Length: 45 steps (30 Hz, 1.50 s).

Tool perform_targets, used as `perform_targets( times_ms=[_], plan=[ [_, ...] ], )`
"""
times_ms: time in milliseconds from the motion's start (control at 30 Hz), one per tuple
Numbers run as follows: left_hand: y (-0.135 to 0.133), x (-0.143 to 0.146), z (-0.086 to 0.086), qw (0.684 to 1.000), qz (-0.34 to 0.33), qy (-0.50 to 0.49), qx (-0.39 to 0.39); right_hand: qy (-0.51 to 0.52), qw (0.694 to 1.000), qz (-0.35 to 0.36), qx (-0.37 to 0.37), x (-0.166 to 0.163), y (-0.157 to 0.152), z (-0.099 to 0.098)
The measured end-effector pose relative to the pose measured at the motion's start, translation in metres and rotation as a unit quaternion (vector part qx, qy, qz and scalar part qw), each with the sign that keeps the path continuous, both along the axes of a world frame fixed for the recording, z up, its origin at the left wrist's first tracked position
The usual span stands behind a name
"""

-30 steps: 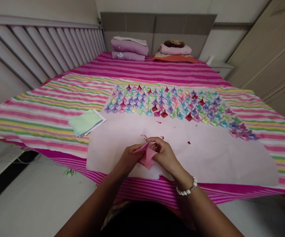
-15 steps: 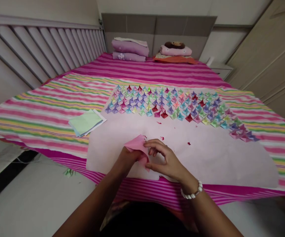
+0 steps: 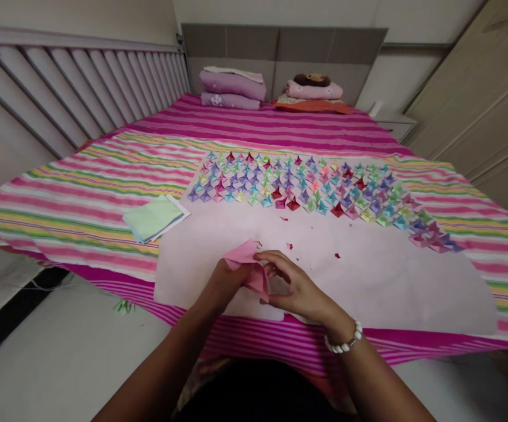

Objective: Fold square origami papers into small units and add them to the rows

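Left hand [image 3: 224,284]'s pinching the pink paper [image 3: 242,252], right hand [image 3: 298,286]'s curled at its right edge, can't tell if gripping.

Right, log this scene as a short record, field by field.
Left hand: holding pink paper, partly folded
Right hand: at the paper's right side, fingers curled; firmness of grip unclear
Right wrist: white beaded bracelet
Work surface: large pale sheet on striped cloth
Beyond hands: rows of multicoloured folded paper pieces
Left side: paper stack, light green on top
Loose bits: small red scraps
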<state>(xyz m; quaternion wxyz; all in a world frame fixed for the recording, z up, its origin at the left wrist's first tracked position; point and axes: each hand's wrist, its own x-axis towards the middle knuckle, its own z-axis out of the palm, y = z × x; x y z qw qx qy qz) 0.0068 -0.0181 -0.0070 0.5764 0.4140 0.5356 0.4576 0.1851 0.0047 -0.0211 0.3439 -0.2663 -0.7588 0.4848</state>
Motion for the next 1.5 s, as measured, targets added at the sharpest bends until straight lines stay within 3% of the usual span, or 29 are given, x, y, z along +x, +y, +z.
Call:
perform_targets(
  times_ms=[133,333,467,700,1000,1133,1233,1500],
  plan=[
    [0.001,0.002,-0.005,0.999,0.01,0.051,-0.005,0.04,0.998,-0.044,0.001,-0.004,0.001,-0.003],
    [0.002,0.008,-0.003,0.998,-0.022,-0.001,-0.064,0.059,0.994,-0.094,0.004,-0.008,0.003,-0.006],
    [0.002,0.004,-0.002,0.997,-0.04,0.015,-0.066,0.056,0.991,-0.122,-0.026,-0.009,0.002,-0.009],
    [0.003,0.001,-0.002,0.995,-0.065,0.055,-0.045,0.078,0.989,-0.125,-0.001,-0.01,0.002,-0.013],
    [0.004,-0.002,0.0,0.996,-0.064,0.032,-0.052,0.101,0.985,-0.115,-0.08,-0.01,0.002,-0.018],
    [0.004,-0.003,-0.001,0.996,-0.048,0.067,-0.033,0.067,0.987,-0.147,0.003,-0.007,-0.003,-0.008],
    [0.004,-0.004,0.002,0.994,-0.044,0.092,-0.025,0.041,0.99,-0.12,0.055,-0.002,-0.007,0.0],
    [0.003,-0.004,-0.004,0.994,-0.076,0.082,-0.017,-0.007,0.993,-0.068,0.1,0.0,0.001,0.002]
  ],
)
